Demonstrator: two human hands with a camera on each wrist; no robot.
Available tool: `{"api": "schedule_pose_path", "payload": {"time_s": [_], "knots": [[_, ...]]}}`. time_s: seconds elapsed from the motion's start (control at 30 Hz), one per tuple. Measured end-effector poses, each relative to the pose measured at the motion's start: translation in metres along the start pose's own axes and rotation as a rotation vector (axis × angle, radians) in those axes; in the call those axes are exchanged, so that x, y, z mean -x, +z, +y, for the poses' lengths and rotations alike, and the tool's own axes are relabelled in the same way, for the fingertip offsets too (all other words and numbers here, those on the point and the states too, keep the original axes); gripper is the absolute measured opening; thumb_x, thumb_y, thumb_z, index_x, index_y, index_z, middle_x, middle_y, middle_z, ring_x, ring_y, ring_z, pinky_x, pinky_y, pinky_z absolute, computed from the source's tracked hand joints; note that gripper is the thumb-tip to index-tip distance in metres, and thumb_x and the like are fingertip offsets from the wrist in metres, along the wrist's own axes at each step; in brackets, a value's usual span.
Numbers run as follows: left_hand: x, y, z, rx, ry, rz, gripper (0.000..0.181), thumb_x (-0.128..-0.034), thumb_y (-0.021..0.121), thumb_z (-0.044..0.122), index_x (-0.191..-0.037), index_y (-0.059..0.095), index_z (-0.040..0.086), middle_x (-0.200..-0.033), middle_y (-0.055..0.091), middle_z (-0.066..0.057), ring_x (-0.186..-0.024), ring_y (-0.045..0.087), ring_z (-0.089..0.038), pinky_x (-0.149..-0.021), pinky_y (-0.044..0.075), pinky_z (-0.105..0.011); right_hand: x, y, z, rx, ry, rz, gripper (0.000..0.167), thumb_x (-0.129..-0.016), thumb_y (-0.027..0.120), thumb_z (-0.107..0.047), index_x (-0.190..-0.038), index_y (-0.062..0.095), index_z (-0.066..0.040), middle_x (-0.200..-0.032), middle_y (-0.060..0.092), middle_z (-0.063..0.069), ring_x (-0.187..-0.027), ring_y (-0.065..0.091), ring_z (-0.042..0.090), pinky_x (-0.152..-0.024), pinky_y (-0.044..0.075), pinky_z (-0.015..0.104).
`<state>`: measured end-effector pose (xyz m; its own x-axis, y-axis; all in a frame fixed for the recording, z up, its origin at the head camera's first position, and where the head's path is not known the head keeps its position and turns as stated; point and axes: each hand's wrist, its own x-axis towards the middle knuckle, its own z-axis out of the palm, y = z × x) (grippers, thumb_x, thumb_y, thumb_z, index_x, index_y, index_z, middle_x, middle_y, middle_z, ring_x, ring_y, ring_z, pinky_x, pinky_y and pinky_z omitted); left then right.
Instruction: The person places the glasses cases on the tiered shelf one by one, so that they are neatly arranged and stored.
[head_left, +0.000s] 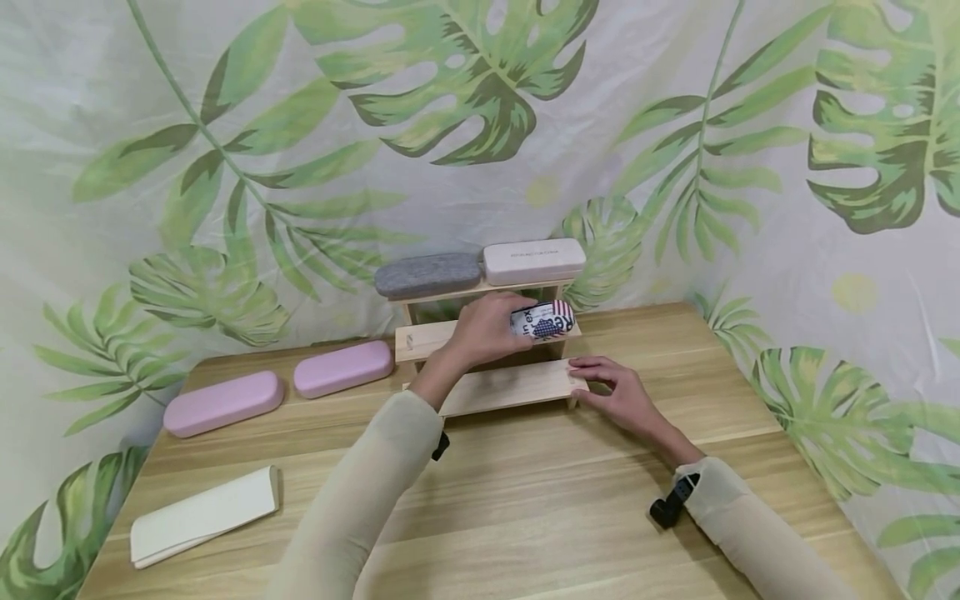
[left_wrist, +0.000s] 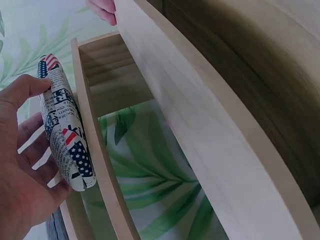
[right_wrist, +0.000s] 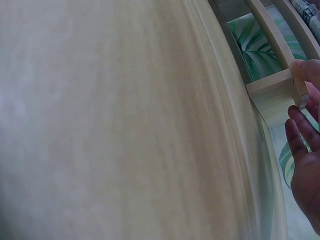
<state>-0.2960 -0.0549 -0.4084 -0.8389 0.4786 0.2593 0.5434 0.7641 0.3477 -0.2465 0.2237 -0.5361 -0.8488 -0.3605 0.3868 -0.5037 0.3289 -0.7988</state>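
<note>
A patterned glasses case (head_left: 543, 321) with stars, stripes and lettering is at the right part of the middle step of a wooden three-step stand (head_left: 517, 387). My left hand (head_left: 489, 329) grips it from the left; in the left wrist view the thumb presses one side of the case (left_wrist: 67, 122) and the fingers lie behind it. With my right hand (head_left: 618, 396) I pinch the right end of the lowest step, thumb and fingers around the board's end (right_wrist: 298, 87). A grey glasses case (head_left: 429, 275) and a white glasses case (head_left: 535, 260) lie side by side on the top step.
Two pink glasses cases (head_left: 223, 404) (head_left: 343, 368) lie on the wooden table (head_left: 525, 517) left of the stand. Nearer the front left is a folded cream cloth or paper (head_left: 206, 515). A leaf-printed curtain (head_left: 480, 192) hangs close behind the stand.
</note>
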Motion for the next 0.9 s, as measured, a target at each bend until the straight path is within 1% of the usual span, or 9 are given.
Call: {"api": "schedule_pose_path", "payload": {"time_s": [0.17,0.3,0.43,0.53,0.63,0.77,0.9], "knots": [[-0.006,0.004,0.006,0.004,0.001,-0.005,0.059,-0.0847,0.084,0.033,-0.141,0.070,0.021,-0.129,0.074,-0.001,-0.099,0.068,-0.019,-0.075,0.055,-0.039,0.001,-0.001,0.004,-0.010,0.003,-0.003,0.036,-0.087,0.086,-0.002,-0.123,0.078,-0.002,-0.138,0.069,0.015,-0.130,0.062,0.037,-0.105,0.046,0.015],[-0.011,0.007,0.011,-0.003,0.000,-0.019,0.058,-0.0855,0.085,0.033,-0.140,0.071,0.022,-0.130,0.073,-0.001,-0.100,0.068,-0.018,-0.075,0.056,-0.039,0.002,-0.002,0.003,-0.034,-0.001,-0.006,0.035,-0.089,0.085,-0.004,-0.123,0.078,-0.005,-0.138,0.069,0.013,-0.131,0.062,0.035,-0.107,0.047,0.018],[-0.015,0.010,0.014,-0.011,-0.006,-0.035,0.057,-0.0862,0.085,0.033,-0.140,0.071,0.023,-0.131,0.072,-0.001,-0.101,0.068,-0.019,-0.076,0.056,-0.039,0.003,-0.001,0.003,-0.055,0.003,-0.009,0.034,-0.089,0.085,-0.003,-0.123,0.078,-0.005,-0.138,0.068,0.013,-0.130,0.063,0.036,-0.106,0.048,0.019],[-0.017,0.011,0.016,-0.023,-0.011,-0.041,0.056,-0.0868,0.085,0.034,-0.140,0.071,0.024,-0.132,0.072,0.000,-0.101,0.068,-0.018,-0.076,0.056,-0.039,0.004,0.000,0.004,-0.060,0.000,-0.008,0.035,-0.088,0.084,0.000,-0.122,0.077,-0.001,-0.138,0.067,0.017,-0.128,0.063,0.040,-0.105,0.049,0.020],[-0.020,0.013,0.017,-0.035,-0.017,-0.047,0.055,-0.0875,0.084,0.035,-0.140,0.070,0.026,-0.134,0.071,0.002,-0.103,0.068,-0.018,-0.076,0.056,-0.038,0.004,0.000,0.004,-0.053,0.000,-0.008,0.035,-0.088,0.084,0.001,-0.122,0.077,0.000,-0.138,0.067,0.019,-0.128,0.063,0.041,-0.105,0.049,0.020],[-0.024,0.013,0.018,-0.039,-0.017,-0.059,0.056,-0.0885,0.084,0.035,-0.142,0.069,0.025,-0.140,0.069,0.002,-0.108,0.069,-0.018,-0.079,0.056,-0.038,0.003,-0.001,0.005,-0.040,0.015,-0.011,0.034,-0.090,0.084,-0.003,-0.123,0.078,-0.004,-0.138,0.068,0.014,-0.129,0.064,0.036,-0.105,0.049,0.020],[-0.026,0.013,0.020,-0.037,-0.021,-0.076,0.056,-0.0896,0.083,0.032,-0.143,0.068,0.023,-0.144,0.067,0.001,-0.108,0.069,-0.019,-0.078,0.055,-0.037,0.003,-0.001,0.006,-0.038,0.013,-0.017,0.033,-0.091,0.083,-0.005,-0.124,0.078,-0.006,-0.139,0.068,0.012,-0.128,0.064,0.035,-0.106,0.049,0.020]]}}
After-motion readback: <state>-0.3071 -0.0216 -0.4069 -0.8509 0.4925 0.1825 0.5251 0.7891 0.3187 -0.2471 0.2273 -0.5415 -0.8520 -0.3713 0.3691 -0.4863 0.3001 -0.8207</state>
